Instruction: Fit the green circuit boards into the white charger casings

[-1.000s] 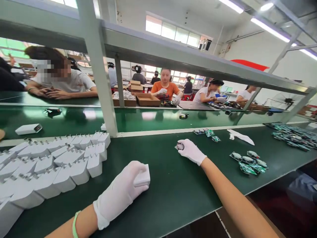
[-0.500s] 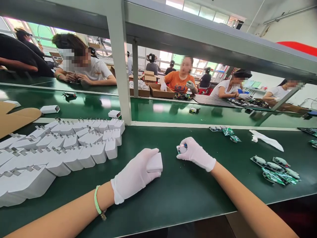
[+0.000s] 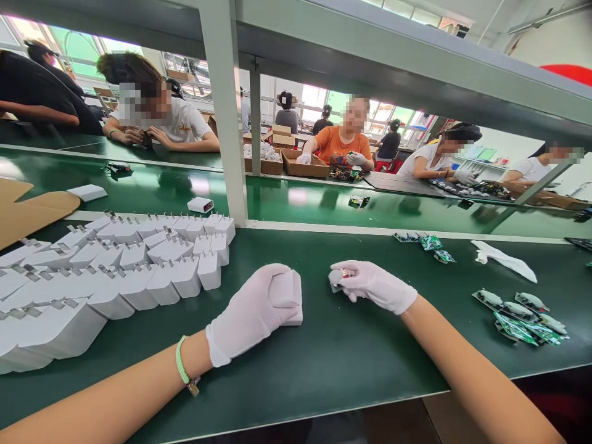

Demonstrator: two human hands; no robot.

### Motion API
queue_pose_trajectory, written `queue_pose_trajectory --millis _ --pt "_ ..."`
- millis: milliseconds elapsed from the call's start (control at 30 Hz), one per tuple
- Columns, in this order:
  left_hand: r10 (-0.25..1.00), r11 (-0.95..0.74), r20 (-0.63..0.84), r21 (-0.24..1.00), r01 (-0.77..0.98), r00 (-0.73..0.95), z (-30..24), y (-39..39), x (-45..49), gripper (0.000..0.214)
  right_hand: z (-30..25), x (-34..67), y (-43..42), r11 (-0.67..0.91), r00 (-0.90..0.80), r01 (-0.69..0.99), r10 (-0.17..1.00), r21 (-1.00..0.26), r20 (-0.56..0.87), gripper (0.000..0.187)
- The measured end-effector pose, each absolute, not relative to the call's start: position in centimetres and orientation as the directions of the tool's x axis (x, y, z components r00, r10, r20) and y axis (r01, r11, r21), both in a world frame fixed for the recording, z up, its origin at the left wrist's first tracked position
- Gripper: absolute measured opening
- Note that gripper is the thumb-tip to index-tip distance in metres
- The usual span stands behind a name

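Observation:
White gloves cover both of my hands. My left hand (image 3: 252, 314) is closed around a white charger housing (image 3: 285, 290) above the green bench. To its right, my right hand (image 3: 374, 285) pinches a small circuit board (image 3: 340, 279) with a pale rounded part and a red-and-white piece on it. A gap separates the board from the housing. Left of my left hand stand rows of white plug chargers (image 3: 139, 283) with metal prongs pointing up. On the right, several loose circuit boards (image 3: 520, 314) lie in a cluster.
More circuit boards (image 3: 425, 242) and a white glove (image 3: 504, 260) lie at the bench's back right. A shelf post (image 3: 222, 111) rises behind the chargers. Beyond runs a green belt (image 3: 296, 202) carrying scattered parts. Cardboard (image 3: 37, 209) sits far left. Co-workers sit across.
My left hand has turned the housing, so more of its broad face shows. My right hand has rotated the board, and its red-and-white piece now faces up more. The view has shifted slightly.

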State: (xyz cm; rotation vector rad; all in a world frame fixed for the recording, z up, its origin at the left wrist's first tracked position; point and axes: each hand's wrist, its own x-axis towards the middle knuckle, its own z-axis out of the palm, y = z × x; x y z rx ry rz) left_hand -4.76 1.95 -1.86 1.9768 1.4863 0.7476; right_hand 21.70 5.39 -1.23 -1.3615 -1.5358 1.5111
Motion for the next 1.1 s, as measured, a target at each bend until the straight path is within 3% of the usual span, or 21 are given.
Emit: queue_pose_trajectory --millis 233,400,467,533,667,833,1033,1100 --pt "0.971 -0.236 0.157 0.762 0.604 0.181 -1.0 2.1 -4.8 0.045 -2.0 21.4 5.5 0.053 -0.223 0.529 0.972 -0.847 -0.079 0.044" --pt "0.952 -0.3 0.203 0.778 0.552 0.23 -1.2 2.0 -4.9 0.046 -0.1 19.1 3.3 0.231 -0.346 0.196 0.926 -0.953 0.153 0.027" --pt "0.944 -0.315 0.205 0.795 0.517 0.261 -1.1 1.8 -5.0 0.049 0.6 17.9 2.2 0.325 -0.334 0.19 0.909 -0.927 0.25 0.031" --pt "0.946 -0.294 0.176 0.821 0.489 0.273 -0.8 1.5 -4.9 0.054 0.6 17.0 1.5 0.413 -0.342 0.288 0.887 -0.864 0.31 0.037" --pt "0.955 -0.251 0.129 0.829 0.5 0.266 -0.3 1.2 -4.6 0.055 -0.4 16.6 1.6 0.473 -0.393 0.379 0.861 -0.796 0.324 0.039" --pt "0.944 -0.305 0.173 0.785 0.539 0.282 -0.1 1.0 -4.3 0.05 -0.7 16.9 1.9 0.579 -0.415 0.485 0.812 -0.655 0.411 0.038" --pt "0.935 -0.331 0.181 0.753 0.569 0.305 0.1 0.5 -4.4 0.05 -0.7 16.7 1.1 0.684 -0.457 0.504 0.73 -0.528 0.509 0.04" --pt "0.93 -0.343 0.197 0.768 0.541 0.31 0.1 0.3 -4.4 0.051 -1.3 16.6 1.0 0.678 -0.457 0.482 0.735 -0.556 0.5 0.051"
